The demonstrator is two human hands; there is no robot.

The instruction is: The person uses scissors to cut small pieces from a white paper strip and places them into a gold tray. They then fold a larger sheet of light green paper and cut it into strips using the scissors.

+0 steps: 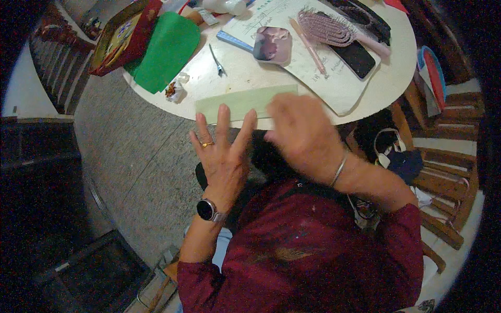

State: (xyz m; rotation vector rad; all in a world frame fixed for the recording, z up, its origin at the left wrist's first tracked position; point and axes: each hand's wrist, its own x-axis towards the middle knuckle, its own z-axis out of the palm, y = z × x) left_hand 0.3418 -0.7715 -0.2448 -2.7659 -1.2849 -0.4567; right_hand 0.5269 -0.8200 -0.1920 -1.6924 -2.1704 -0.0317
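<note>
A pale green strip of paper or cloth (242, 102) lies flat along the near edge of the white round table. My left hand (224, 148), wearing a ring and a watch, has its fingers spread, with fingertips at the strip's near edge. Over the strip's right end is my right hand (305, 128), a bangle at its wrist. Its fingers bend downward and are blurred, so whether they grip the strip is hidden.
Beyond the strip are a hair clip (217, 63), a blue-handled square mirror (272, 45), a pink pen (309, 48), a hairbrush (326, 28), a phone (356, 61) and written paper (338, 96). At left are green sheets (166, 51) and a red box (140, 44). A wooden chair (443, 182) stands right.
</note>
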